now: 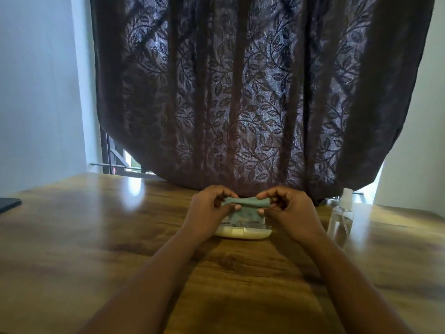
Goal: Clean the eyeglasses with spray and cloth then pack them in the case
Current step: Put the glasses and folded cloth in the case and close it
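A grey-green cloth (244, 205) is stretched between both hands above the middle of the wooden table (120, 237). My left hand (210, 210) pinches its left end and my right hand (286, 210) pinches its right end. Directly under the cloth lies a cream eyeglass case (243, 233), open, with something dark inside that the cloth and hands mostly hide; the eyeglasses cannot be made out clearly. A clear spray bottle (341, 219) with a white cap stands upright just right of my right hand.
A dark leaf-patterned curtain (240, 92) hangs right behind the table's far edge. A dark flat object (8, 204) lies at the table's left edge. White walls stand on both sides.
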